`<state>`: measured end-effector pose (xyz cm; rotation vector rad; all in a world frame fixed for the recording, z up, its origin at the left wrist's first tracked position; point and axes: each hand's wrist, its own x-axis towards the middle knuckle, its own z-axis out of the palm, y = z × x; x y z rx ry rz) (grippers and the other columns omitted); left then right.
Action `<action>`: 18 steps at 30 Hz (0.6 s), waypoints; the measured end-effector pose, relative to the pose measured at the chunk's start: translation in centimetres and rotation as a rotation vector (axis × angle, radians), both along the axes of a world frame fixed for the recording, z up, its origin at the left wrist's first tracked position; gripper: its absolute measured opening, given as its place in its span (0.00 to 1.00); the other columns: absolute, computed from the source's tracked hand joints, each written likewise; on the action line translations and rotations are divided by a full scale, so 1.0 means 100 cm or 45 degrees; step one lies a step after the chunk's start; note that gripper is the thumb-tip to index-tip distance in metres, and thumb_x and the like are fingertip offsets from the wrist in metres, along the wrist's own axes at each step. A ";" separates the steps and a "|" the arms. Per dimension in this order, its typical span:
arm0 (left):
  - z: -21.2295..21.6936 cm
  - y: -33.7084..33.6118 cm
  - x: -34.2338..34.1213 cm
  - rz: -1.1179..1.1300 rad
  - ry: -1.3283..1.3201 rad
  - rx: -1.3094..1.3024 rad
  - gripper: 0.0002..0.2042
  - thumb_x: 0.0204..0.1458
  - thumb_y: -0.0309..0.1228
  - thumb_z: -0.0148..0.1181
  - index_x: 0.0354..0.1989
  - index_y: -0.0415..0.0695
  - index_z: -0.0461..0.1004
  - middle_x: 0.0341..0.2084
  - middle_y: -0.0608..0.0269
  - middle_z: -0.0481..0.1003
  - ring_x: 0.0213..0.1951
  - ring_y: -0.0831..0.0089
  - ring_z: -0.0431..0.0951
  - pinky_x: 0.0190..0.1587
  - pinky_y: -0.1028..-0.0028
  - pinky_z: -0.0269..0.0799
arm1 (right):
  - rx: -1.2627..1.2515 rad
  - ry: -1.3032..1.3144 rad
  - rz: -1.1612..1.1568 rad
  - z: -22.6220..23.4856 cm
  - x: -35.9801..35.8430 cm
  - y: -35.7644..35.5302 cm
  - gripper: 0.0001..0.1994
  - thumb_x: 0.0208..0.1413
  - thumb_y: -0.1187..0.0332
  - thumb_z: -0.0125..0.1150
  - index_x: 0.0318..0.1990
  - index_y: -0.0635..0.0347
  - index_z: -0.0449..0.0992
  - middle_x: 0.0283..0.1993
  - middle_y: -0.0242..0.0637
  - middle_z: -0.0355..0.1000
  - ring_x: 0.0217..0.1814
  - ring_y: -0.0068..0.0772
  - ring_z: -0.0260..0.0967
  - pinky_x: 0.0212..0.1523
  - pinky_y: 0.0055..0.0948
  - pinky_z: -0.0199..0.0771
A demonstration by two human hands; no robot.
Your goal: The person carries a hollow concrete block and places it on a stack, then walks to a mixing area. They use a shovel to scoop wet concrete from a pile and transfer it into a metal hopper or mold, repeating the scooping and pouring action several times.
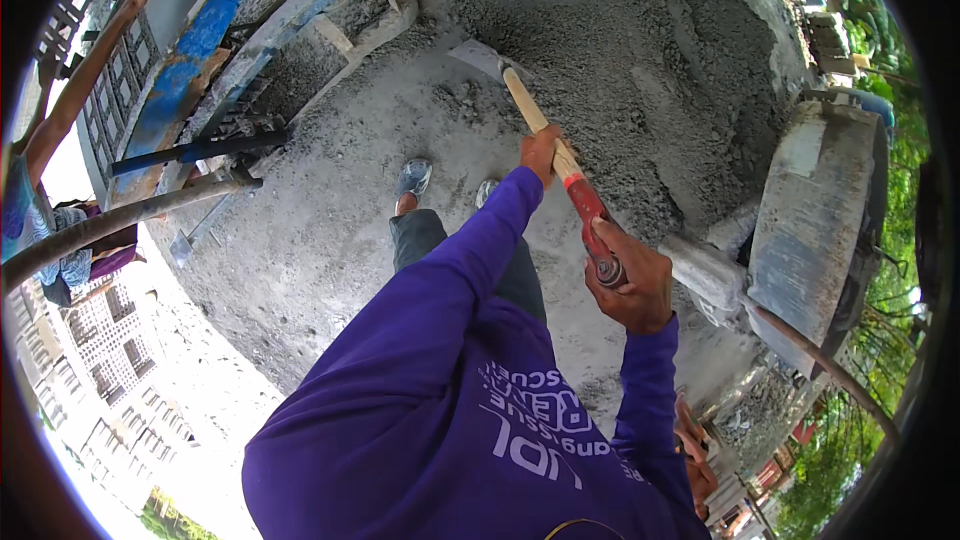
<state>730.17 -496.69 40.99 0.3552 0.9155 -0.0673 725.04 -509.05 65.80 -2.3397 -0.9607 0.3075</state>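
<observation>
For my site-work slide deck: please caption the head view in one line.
Both hands, left hand and right hand, grip a wooden-handled shovel over a grey gravel pile.

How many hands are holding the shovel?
2. The left hand grips the middle of the wooden handle of the shovel. The right hand grips the red end nearest the person.
</observation>
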 end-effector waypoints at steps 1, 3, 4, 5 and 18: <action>-0.010 0.001 0.002 0.025 -0.006 -0.044 0.15 0.46 0.32 0.55 0.38 0.35 0.63 0.22 0.59 0.69 0.21 0.69 0.72 0.23 0.68 0.72 | 0.005 0.003 0.019 -0.004 0.004 0.000 0.27 0.33 0.75 0.67 0.48 0.60 0.73 0.32 0.43 0.75 0.29 0.43 0.74 0.28 0.33 0.75; -0.021 0.004 0.001 0.136 0.031 -0.117 0.12 0.47 0.32 0.55 0.34 0.38 0.63 0.21 0.60 0.68 0.20 0.69 0.71 0.23 0.67 0.71 | 0.039 -0.001 0.250 -0.010 0.017 0.003 0.28 0.31 0.73 0.68 0.48 0.60 0.73 0.30 0.41 0.74 0.28 0.41 0.73 0.26 0.32 0.72; -0.014 -0.003 -0.008 0.152 0.040 -0.168 0.11 0.47 0.32 0.54 0.34 0.40 0.63 0.20 0.60 0.67 0.20 0.69 0.70 0.23 0.67 0.71 | -0.045 0.018 0.324 -0.004 0.019 -0.003 0.28 0.30 0.73 0.68 0.48 0.59 0.73 0.30 0.40 0.74 0.29 0.40 0.73 0.26 0.32 0.72; -0.003 -0.004 -0.022 0.177 0.056 -0.204 0.10 0.47 0.31 0.54 0.33 0.41 0.62 0.20 0.60 0.67 0.20 0.69 0.69 0.23 0.67 0.71 | -0.030 0.028 0.343 0.007 0.017 -0.004 0.28 0.30 0.73 0.68 0.48 0.59 0.73 0.30 0.40 0.74 0.29 0.40 0.73 0.26 0.32 0.72; 0.033 -0.002 -0.088 0.054 0.102 -0.187 0.17 0.47 0.34 0.56 0.42 0.38 0.64 0.24 0.60 0.70 0.25 0.66 0.73 0.26 0.66 0.72 | -0.071 0.021 0.272 0.027 -0.065 0.011 0.27 0.36 0.72 0.69 0.50 0.60 0.71 0.38 0.47 0.75 0.34 0.44 0.76 0.32 0.33 0.76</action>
